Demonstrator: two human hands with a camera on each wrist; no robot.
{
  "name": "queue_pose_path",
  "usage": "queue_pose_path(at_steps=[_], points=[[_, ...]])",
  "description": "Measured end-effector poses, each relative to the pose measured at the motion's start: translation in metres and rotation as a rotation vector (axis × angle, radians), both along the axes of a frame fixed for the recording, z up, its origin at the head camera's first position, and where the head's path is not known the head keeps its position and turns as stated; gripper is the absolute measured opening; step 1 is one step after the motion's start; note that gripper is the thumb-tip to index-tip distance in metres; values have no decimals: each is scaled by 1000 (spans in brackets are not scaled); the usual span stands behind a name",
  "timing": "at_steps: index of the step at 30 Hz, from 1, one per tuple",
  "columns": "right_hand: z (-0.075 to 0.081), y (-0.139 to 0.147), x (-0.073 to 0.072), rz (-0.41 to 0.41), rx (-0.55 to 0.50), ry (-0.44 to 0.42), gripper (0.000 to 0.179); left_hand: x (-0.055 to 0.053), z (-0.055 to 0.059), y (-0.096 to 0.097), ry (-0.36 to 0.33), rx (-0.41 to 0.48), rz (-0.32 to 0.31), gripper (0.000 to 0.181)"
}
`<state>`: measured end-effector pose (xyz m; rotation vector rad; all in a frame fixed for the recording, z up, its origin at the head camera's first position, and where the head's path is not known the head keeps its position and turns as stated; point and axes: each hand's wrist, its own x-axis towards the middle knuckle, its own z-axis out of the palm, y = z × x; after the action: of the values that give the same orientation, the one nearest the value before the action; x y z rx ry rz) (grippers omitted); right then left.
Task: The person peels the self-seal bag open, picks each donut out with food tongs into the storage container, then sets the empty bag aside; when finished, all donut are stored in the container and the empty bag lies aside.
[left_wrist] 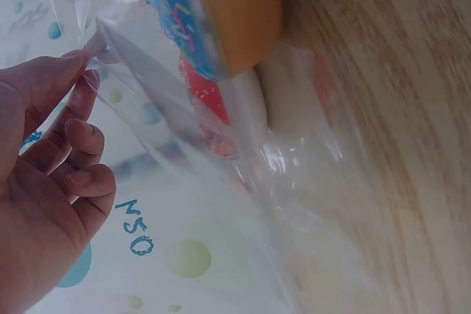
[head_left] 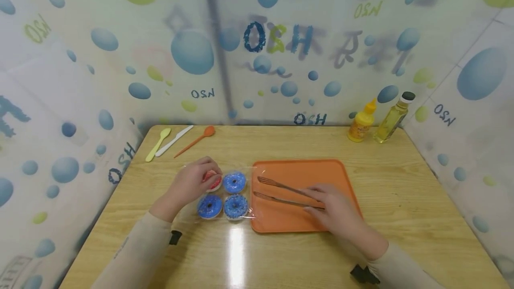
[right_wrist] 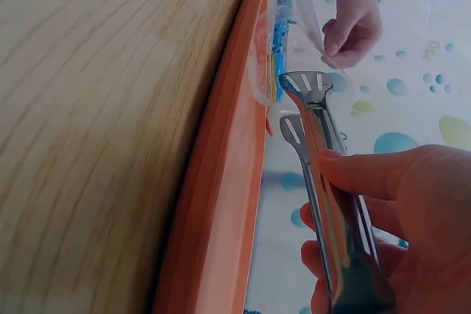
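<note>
My left hand (head_left: 198,176) pinches the clear plastic bag (left_wrist: 147,71) between thumb and forefinger, lifting the film above the doughnuts. Inside the bag lie a red doughnut (head_left: 213,181), partly covered by the hand in the head view, and three blue ones, among them a sprinkled blue doughnut (head_left: 236,206). My right hand (head_left: 335,208) grips metal tongs (right_wrist: 324,167) with slotted tips, their arms spread apart. In the head view the tongs stand over the orange tray (head_left: 281,224), pointing left toward the bag.
At the back left lie a yellow-green spoon (head_left: 158,145), a white knife (head_left: 174,141) and an orange spoon (head_left: 195,141). A yellow squeeze bottle (head_left: 361,123) and an oil bottle (head_left: 393,119) stand at the back right. A patterned curtain (head_left: 281,88) rises behind the table (head_left: 401,217).
</note>
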<state>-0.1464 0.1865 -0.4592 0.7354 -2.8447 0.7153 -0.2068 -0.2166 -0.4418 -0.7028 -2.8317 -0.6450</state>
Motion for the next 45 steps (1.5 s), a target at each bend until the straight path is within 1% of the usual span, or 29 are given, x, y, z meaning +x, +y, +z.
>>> queue_pose_path(at_steps=[5,8,15,19,22,27,32,34,39,45], points=[[3,-15,-2,-12,12,-18,51,0,-1,0,-2,-7,7,7],[6,-16,-1,-21,3,-14,52,0,-1,2,-4,-3,6,6],[14,-7,7,-49,2,46,52,1,0,1,-5,9,18,5],[19,0,13,-78,21,69,51,0,1,1,-11,6,20,6],[19,1,13,-65,30,65,51,0,1,0,-6,9,19,6],[14,-7,9,-14,56,53,51,0,0,-1,8,9,14,5],[8,-21,2,-2,81,31,51,1,0,0,11,3,11,5],[6,-26,-1,5,76,16,51,1,0,0,10,2,12,5],[3,-37,-10,24,69,14,52,1,0,1,5,-1,12,4],[3,-47,-18,30,59,0,52,1,-1,1,24,-4,-3,3]])
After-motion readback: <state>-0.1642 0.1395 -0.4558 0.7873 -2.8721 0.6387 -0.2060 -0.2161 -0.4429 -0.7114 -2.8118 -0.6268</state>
